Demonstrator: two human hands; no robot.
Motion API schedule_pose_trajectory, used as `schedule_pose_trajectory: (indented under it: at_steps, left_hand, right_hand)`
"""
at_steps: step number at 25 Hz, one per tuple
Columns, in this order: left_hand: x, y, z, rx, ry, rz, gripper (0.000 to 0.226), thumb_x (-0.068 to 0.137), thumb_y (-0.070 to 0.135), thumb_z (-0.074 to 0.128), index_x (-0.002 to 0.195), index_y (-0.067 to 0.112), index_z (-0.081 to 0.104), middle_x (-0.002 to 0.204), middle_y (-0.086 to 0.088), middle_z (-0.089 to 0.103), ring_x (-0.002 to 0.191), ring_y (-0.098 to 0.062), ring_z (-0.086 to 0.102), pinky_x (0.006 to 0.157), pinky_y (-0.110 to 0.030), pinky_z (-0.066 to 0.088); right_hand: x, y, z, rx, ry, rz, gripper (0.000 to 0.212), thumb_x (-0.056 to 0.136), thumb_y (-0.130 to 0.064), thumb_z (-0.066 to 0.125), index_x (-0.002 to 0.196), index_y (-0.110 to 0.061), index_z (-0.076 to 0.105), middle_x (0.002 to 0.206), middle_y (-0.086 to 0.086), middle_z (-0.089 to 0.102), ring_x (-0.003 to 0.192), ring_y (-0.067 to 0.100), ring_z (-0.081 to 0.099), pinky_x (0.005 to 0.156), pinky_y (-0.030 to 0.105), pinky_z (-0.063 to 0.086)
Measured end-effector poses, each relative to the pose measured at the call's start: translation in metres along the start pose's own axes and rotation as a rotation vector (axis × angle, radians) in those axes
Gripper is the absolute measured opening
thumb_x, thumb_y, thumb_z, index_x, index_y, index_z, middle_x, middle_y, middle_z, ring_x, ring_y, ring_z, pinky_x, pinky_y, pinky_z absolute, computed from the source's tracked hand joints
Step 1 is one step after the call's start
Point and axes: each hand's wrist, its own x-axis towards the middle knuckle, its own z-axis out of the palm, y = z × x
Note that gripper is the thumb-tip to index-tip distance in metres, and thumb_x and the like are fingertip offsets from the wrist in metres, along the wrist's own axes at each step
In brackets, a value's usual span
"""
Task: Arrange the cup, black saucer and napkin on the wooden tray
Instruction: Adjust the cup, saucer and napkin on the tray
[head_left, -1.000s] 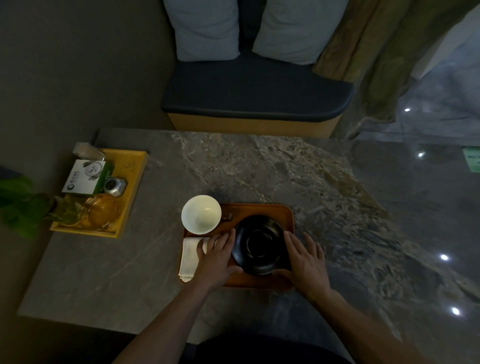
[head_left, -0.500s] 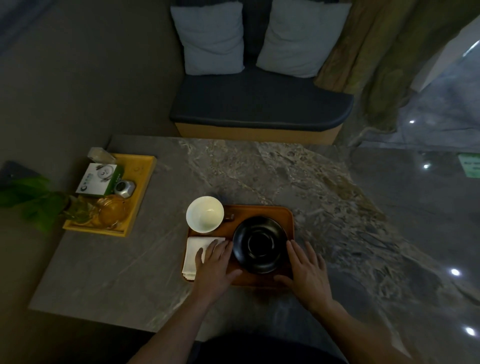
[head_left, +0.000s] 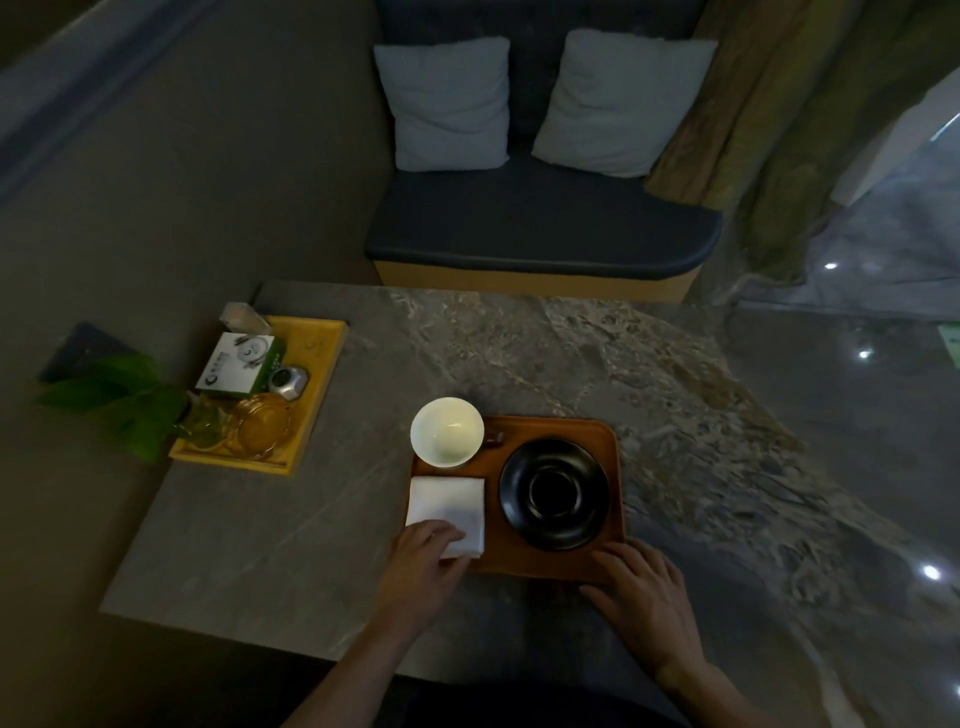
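Hands first: left hand (head_left: 423, 553) lies on the near left corner of the napkin (head_left: 448, 506), fingers curled loosely over the cloth, pinning it rather than lifting it, as far as I can judge. Right hand (head_left: 641, 590) rests on the bench (head_left: 260, 545) at the near right corner of the wooden tray (head_left: 615, 467), fingers spread and relaxed, clamped on nothing; its fingertips touch or nearly touch the tray's edge (too dim to tell which).

Layout: black saucer (head_left: 555, 493) sits flat on the right half of the tray. Cup (head_left: 447, 431) stands upright at the far left corner, its bowl overhanging the rim; it appears empty. Napkin lies folded square in the near left quarter, just below the cup and just beside the saucer, apart from both.

Likely reason: cloth is being squared to the tray's edges while the other hand steadies the tray against sliding on the smooth stone.

Pose: both forearms reach in from the near edge, wrists low, palms down, hands well apart.

Off to the left, a yellow tray (head_left: 317, 395) with small items, untouched.
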Motion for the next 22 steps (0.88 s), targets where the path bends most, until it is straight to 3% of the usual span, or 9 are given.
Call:
schedule_pose_trajectory:
  at_steps: [6, 10, 13, 17, 22]
  left_hand:
    - [0.004, -0.04, -0.031, 0.019, -0.132, 0.006, 0.026, 0.086, 0.04, 0.065, 0.111, 0.035, 0.065, 0.117, 0.018, 0.058, 0.111, -0.005, 0.052, 0.093, -0.023, 0.037]
    - [0.012, -0.063, -0.053, 0.085, -0.221, 0.036, 0.032, 0.086, 0.044, 0.064, 0.116, 0.035, 0.062, 0.12, 0.017, 0.055, 0.112, -0.004, 0.05, 0.096, -0.025, 0.037]
    - [0.024, -0.073, -0.068, 0.139, -0.285, 0.101, 0.035, 0.084, 0.046, 0.065, 0.116, 0.033, 0.062, 0.124, 0.012, 0.056, 0.118, -0.007, 0.047, 0.098, -0.028, 0.035]
    - [0.042, -0.079, -0.079, 0.226, -0.338, 0.206, 0.044, 0.082, 0.048, 0.065, 0.121, 0.03, 0.06, 0.131, 0.007, 0.053, 0.125, -0.011, 0.042, 0.102, -0.03, 0.033]
    - [0.059, -0.088, -0.08, 0.395, -0.403, 0.293, 0.073, 0.078, 0.056, 0.065, 0.141, 0.028, 0.041, 0.151, 0.001, 0.036, 0.142, -0.02, 0.024, 0.115, -0.042, 0.021]
  right_hand:
    - [0.014, -0.048, -0.009, -0.012, 0.04, -0.029, 0.033, 0.073, -0.046, 0.078, 0.102, -0.034, 0.07, 0.104, -0.012, 0.072, 0.106, 0.02, 0.063, 0.085, 0.042, 0.049]
    - [0.022, -0.076, -0.003, -0.01, 0.042, -0.041, 0.033, 0.07, -0.043, 0.081, 0.099, -0.031, 0.07, 0.102, -0.007, 0.072, 0.102, 0.023, 0.065, 0.083, 0.045, 0.052]
    - [0.03, -0.095, 0.005, -0.03, 0.032, -0.101, 0.032, 0.077, -0.049, 0.073, 0.103, -0.03, 0.069, 0.106, -0.006, 0.071, 0.107, 0.024, 0.063, 0.086, 0.046, 0.05]
    - [0.049, -0.118, 0.015, -0.076, -0.048, -0.144, 0.046, 0.087, -0.058, 0.053, 0.126, -0.035, 0.055, 0.134, -0.008, 0.055, 0.134, 0.022, 0.039, 0.108, 0.046, 0.03]
    - [0.073, -0.135, 0.025, -0.126, -0.167, -0.142, 0.077, 0.086, -0.063, 0.049, 0.15, -0.028, 0.021, 0.158, 0.001, 0.023, 0.147, 0.031, 0.006, 0.117, 0.052, 0.006]
